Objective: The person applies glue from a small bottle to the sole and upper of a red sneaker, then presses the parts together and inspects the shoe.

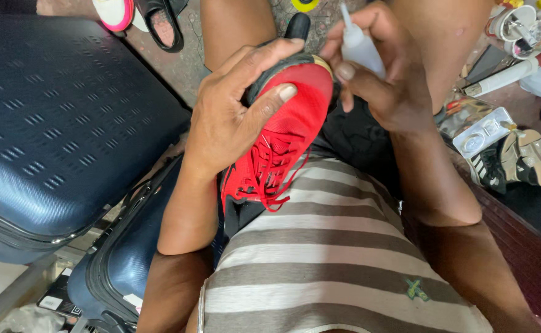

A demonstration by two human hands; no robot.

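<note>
A red laced sneaker [289, 132] with a black sole rests on my lap, toe pointing away from me. My left hand [230, 114] grips it around the toe, thumb on the red upper and fingers over the black sole edge. My right hand [387, 80] holds a small white squeeze bottle [360, 43] with a thin nozzle pointing up, close beside the shoe's toe. My striped shirt fills the lower middle of the view.
A large dark blue hard suitcase [61, 123] lies at the left, with a second blue bag [129, 253] below it. Sandals [159, 21] lie at the top. Assorted shoes, tubes and tools [504, 135] crowd the right side.
</note>
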